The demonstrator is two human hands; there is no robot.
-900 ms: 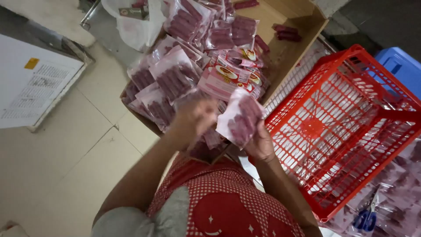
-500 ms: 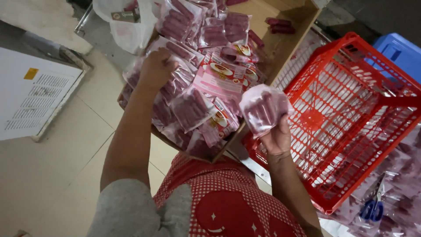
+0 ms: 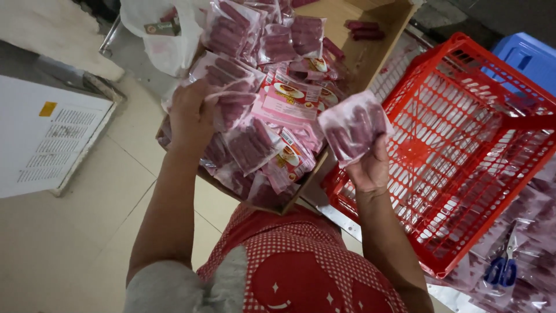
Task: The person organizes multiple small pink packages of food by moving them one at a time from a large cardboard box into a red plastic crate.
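Right hand (image 3: 370,168) clamped on a clear sausage packet (image 3: 354,124), raised between cardboard box (image 3: 379,43) and red basket (image 3: 463,150). Left hand (image 3: 190,113) pressed onto packet pile (image 3: 260,104) in the box, fingers hidden; grip unclear.

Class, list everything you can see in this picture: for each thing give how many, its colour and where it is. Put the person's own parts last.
cardboard box: one, brown, top centre, holding the pile
sausage packets: many, clear with dark pink sticks, heaped in the box
labelled packets: a few, pink and red labels, in the heap
held packet: one, pink, right of the box
basket: one, red plastic lattice, right
blue crate: one, top right corner
plastic bag: one, white, top left of the box
scissors: one pair, blue handles, bottom right on more packets
white panel: one, left
apron: one, red with white checks, bottom centre
left hand: on the heap
right hand: fingers gripping the held packet
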